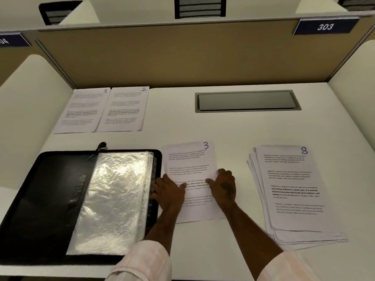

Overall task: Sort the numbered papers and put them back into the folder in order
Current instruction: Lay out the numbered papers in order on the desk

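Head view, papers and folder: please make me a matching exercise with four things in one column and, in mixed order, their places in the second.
Things:
1. paper 1
2. paper 3
3. paper 8
4. folder

Places:
a. front right
b. front left, lying open
c. back left
d. front middle

Pairs: 1-c, 2-d, 3-a, 4-b

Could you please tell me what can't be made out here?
Head view:
Numbers beneath sheet 8 in its stack: covered.
Text on paper 1 and paper 2: too small, blurred.
Paper 3 middle lines: under left hand and right hand.
Right hand fingertips: hidden by its own back.
Folder near-left corner: cut off by frame edge.
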`<state>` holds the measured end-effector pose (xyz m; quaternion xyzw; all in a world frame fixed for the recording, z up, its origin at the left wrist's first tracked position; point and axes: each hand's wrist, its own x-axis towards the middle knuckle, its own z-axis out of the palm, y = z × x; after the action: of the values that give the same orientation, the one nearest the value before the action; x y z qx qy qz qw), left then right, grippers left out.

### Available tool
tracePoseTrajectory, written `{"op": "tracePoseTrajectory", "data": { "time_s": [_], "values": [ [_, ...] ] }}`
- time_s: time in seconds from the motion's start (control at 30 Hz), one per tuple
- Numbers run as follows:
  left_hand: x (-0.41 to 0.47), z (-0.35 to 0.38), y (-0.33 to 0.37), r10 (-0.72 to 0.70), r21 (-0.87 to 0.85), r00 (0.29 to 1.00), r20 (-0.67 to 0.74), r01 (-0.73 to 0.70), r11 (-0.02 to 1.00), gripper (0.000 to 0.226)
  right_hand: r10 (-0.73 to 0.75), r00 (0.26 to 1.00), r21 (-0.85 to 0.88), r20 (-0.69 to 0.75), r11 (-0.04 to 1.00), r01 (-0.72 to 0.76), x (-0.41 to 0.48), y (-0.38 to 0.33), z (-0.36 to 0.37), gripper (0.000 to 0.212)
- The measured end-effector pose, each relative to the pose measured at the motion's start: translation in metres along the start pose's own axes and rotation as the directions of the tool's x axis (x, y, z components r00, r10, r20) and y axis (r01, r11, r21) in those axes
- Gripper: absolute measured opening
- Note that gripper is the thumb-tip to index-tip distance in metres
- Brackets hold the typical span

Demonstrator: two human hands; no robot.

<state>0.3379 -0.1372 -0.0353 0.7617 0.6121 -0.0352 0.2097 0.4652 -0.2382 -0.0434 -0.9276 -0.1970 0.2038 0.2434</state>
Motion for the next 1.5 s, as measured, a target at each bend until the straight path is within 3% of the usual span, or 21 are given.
{"op": "tracePoseTrajectory", "data": {
  "time_s": [0.13,0.23,0.47,0.67,0.93,1.07,1.23,1.5],
  "values": [
    [0.006,-0.002,0.003,-0.042,-0.107,0.998,0.053,0.048,0.993,0.079,0.146,0.987,0.184,0.066,0.971,-0.155,0.007,-0.002,0.003,0.058],
    [0.01,-0.002,0.001,-0.019,-0.191,0.996,0.089,0.036,0.981,0.074,0.199,0.974,0.214,0.105,0.952,-0.218,0.01,-0.001,0.002,0.052],
    [0.007,-0.01,-0.006,0.009,-0.532,0.995,0.1,0.046,0.845,0.053,0.203,0.977,0.213,0.063,0.954,-0.211,0.009,0.005,0.003,0.026],
    [0.016,-0.026,-0.014,0.011,-0.664,0.998,0.062,0.033,0.747,0.059,0.184,0.983,0.273,0.008,0.945,-0.179,0.013,0.0,-0.01,0.025],
    [0.079,-0.092,-0.015,0.104,-0.602,0.995,0.006,-0.079,0.794,0.018,0.124,0.992,0.442,-0.007,0.89,-0.108,0.047,-0.066,-0.034,0.027],
    [0.133,-0.122,-0.022,0.158,-0.578,0.987,-0.006,-0.132,0.805,0.014,0.115,0.993,0.486,-0.017,0.869,-0.092,0.069,-0.109,-0.031,0.026],
    [0.204,-0.15,-0.016,0.226,-0.537,0.974,0.001,-0.19,0.822,0.031,0.084,0.996,0.458,-0.031,0.887,-0.061,0.107,-0.151,-0.028,0.025],
    [0.303,-0.159,0.022,0.272,-0.426,0.961,0.052,-0.225,0.876,0.024,0.068,0.997,0.42,-0.044,0.907,-0.043,0.191,-0.189,-0.016,0.023]
  ]
}}
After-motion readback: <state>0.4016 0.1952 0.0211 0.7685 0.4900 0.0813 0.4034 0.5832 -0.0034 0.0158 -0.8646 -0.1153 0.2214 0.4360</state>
